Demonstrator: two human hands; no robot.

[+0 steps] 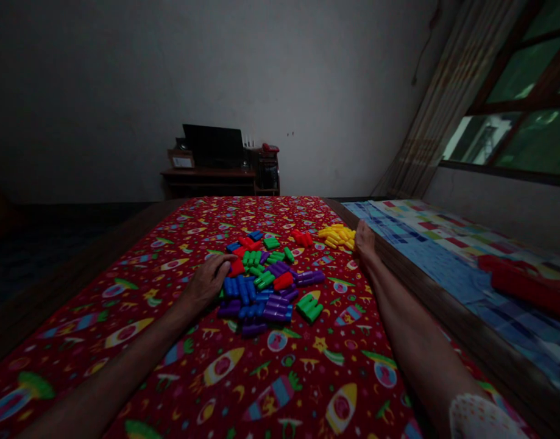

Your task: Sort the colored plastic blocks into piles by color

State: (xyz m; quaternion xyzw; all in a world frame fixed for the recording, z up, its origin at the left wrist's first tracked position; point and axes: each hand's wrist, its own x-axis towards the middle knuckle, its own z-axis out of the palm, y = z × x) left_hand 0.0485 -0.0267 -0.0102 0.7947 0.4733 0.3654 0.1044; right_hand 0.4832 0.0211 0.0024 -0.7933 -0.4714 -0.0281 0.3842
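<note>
My left hand [210, 279] reaches out along the red rocket-print sheet [138, 317] to the left edge of a pile of plastic blocks [265, 286] in blue, purple, green and red. Its fingers are bent together onto a red block [236, 267] at the edge of the pile. A separate heap of yellow blocks [338, 236] and a few red blocks [302, 238] lie further away. My right hand is not in view. My bare right leg [407, 329] stretches along the right side of the sheet, with the foot [364, 240] beside the yellow heap.
A wooden rail [448, 305] borders the bed on the right, with a blue patterned mattress [448, 256] and a red object [526, 283] beyond it. A low desk with a dark screen [213, 146] stands at the far wall. A window [521, 116] and curtain are at the right.
</note>
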